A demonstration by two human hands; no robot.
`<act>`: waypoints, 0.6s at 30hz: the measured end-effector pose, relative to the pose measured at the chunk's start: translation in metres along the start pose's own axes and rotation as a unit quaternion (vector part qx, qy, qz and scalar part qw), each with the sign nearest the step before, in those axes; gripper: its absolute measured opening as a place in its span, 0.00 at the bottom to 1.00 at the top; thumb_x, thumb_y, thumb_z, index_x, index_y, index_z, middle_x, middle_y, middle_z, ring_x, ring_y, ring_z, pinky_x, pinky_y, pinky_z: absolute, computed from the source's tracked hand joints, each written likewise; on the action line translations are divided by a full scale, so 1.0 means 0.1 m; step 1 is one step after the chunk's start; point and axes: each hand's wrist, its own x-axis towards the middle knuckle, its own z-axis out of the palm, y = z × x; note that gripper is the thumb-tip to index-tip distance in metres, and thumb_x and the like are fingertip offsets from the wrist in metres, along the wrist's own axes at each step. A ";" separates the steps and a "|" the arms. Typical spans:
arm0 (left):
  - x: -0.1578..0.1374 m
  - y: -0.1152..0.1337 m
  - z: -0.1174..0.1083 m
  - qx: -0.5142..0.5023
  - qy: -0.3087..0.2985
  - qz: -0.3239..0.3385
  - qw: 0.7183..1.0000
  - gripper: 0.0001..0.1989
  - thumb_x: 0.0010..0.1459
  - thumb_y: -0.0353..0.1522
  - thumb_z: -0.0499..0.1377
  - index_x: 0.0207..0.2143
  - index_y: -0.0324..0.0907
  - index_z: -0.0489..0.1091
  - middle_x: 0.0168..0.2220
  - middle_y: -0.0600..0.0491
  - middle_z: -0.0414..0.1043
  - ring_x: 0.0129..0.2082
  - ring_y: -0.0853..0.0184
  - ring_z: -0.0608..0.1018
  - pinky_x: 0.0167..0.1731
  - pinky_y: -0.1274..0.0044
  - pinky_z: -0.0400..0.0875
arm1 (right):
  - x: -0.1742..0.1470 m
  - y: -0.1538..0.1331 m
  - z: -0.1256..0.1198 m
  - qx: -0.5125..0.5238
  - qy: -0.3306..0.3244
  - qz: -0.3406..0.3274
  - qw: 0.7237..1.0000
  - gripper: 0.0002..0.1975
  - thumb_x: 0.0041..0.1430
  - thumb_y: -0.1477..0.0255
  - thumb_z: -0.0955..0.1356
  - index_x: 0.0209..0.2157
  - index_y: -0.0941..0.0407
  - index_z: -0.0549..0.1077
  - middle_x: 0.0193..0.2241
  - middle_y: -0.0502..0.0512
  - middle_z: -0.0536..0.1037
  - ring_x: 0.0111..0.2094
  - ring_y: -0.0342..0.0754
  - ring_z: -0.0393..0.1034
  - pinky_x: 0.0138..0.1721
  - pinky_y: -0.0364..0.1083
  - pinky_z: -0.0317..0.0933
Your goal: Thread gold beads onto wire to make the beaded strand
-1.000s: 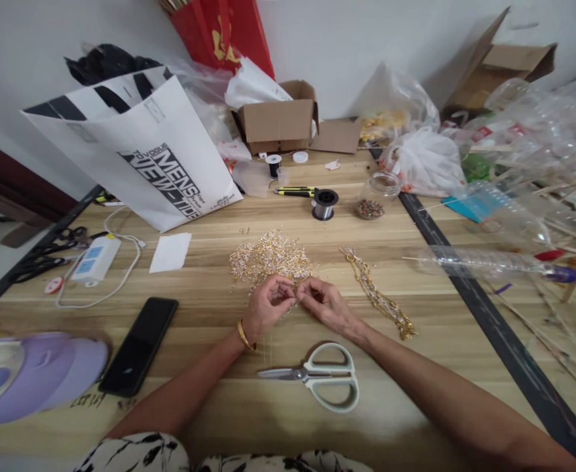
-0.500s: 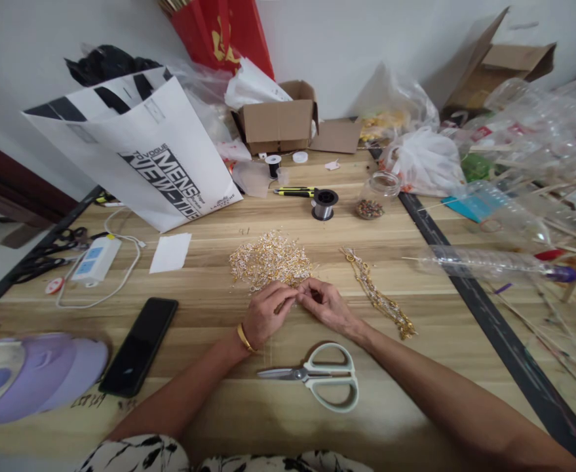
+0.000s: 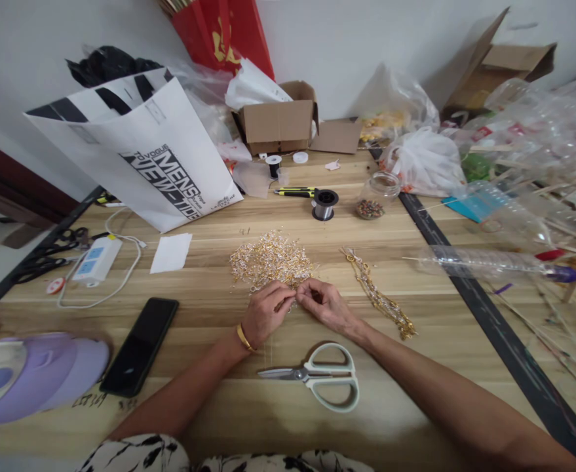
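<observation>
My left hand (image 3: 268,313), with a gold bracelet (image 3: 244,337) at the wrist, has its fingertips pinched together. Against them, my right hand (image 3: 326,305) pinches too, and whatever sits between the fingertips is too small to make out. Just beyond both hands lies a heap of small gold and pale pink beads (image 3: 270,257). Thin pale strands hang below my left hand. Right of my right hand rests a bundle of gold and silver beaded strands (image 3: 379,295). Scissors with pale handles (image 3: 331,377) lie nearer to me, blades pointing left.
A wire spool (image 3: 324,204), a yellow-black utility knife (image 3: 295,192) and a glass jar (image 3: 377,196) stand beyond the heap. To the left are a black phone (image 3: 139,347), a power strip (image 3: 96,260) and a white paper bag (image 3: 140,151). Plastic bottles (image 3: 553,124) crowd the right.
The fingers have shifted very slightly, with both hands pinched together at the same spot by the bead heap. Nothing else has visibly moved.
</observation>
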 end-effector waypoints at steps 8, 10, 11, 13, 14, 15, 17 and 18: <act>0.00 -0.01 0.00 -0.020 -0.005 -0.021 1.000 0.05 0.57 0.26 0.56 0.30 0.40 0.71 0.30 0.50 0.72 0.32 0.67 0.74 0.35 0.76 0.69 | -0.01 0.00 0.01 -0.012 0.008 -0.006 1.000 0.07 0.57 0.70 0.64 0.28 0.58 0.67 0.20 0.46 0.60 0.22 0.40 0.53 0.23 0.40 0.48; 0.01 -0.01 -0.01 -0.021 -0.019 -0.038 0.999 0.04 0.56 0.27 0.56 0.30 0.39 0.70 0.30 0.50 0.72 0.32 0.67 0.73 0.35 0.76 0.68 | -0.01 0.00 0.01 -0.022 0.014 -0.014 1.000 0.07 0.58 0.70 0.64 0.28 0.58 0.68 0.20 0.46 0.60 0.22 0.40 0.53 0.23 0.40 0.49; 0.02 -0.01 -0.02 -0.021 -0.028 -0.048 0.998 0.04 0.56 0.27 0.56 0.30 0.39 0.70 0.30 0.50 0.72 0.32 0.67 0.73 0.34 0.76 0.68 | -0.01 0.00 0.00 -0.029 0.017 -0.020 0.999 0.06 0.58 0.70 0.64 0.29 0.58 0.68 0.21 0.46 0.60 0.22 0.40 0.54 0.23 0.40 0.49; 0.03 0.00 -0.03 -0.021 -0.044 -0.068 0.996 0.04 0.56 0.28 0.56 0.30 0.39 0.70 0.29 0.51 0.71 0.31 0.67 0.73 0.34 0.76 0.67 | -0.01 -0.01 0.00 -0.047 0.026 -0.039 0.998 0.06 0.58 0.71 0.64 0.30 0.58 0.69 0.22 0.47 0.61 0.23 0.41 0.55 0.24 0.40 0.51; 0.04 0.00 -0.04 -0.022 -0.050 -0.076 0.996 0.04 0.56 0.28 0.56 0.29 0.39 0.70 0.29 0.51 0.71 0.31 0.67 0.72 0.34 0.76 0.67 | -0.01 -0.01 0.00 -0.058 0.029 -0.051 0.997 0.05 0.58 0.71 0.64 0.30 0.58 0.69 0.22 0.48 0.62 0.23 0.41 0.56 0.25 0.41 0.51; 0.04 0.00 -0.04 -0.024 -0.055 -0.084 0.995 0.04 0.56 0.28 0.56 0.29 0.39 0.70 0.29 0.51 0.71 0.31 0.68 0.72 0.34 0.76 0.67 | -0.01 -0.01 0.00 -0.070 0.033 -0.065 0.995 0.05 0.58 0.71 0.64 0.31 0.58 0.69 0.23 0.48 0.62 0.24 0.42 0.57 0.25 0.41 0.52; 0.05 0.00 -0.05 -0.028 -0.061 -0.097 0.993 0.04 0.56 0.28 0.56 0.28 0.39 0.69 0.28 0.52 0.71 0.30 0.68 0.72 0.34 0.76 0.66 | -0.01 0.00 0.00 -0.095 0.039 -0.098 0.990 0.05 0.59 0.72 0.64 0.31 0.57 0.69 0.24 0.50 0.64 0.25 0.43 0.58 0.27 0.42 0.54; 0.06 0.00 -0.05 -0.030 -0.064 -0.102 0.992 0.05 0.56 0.28 0.57 0.28 0.39 0.69 0.28 0.52 0.71 0.30 0.68 0.72 0.34 0.76 0.66 | -0.01 0.00 0.00 -0.106 0.039 -0.113 0.987 0.05 0.60 0.73 0.63 0.31 0.57 0.69 0.24 0.50 0.64 0.26 0.43 0.59 0.28 0.43 0.55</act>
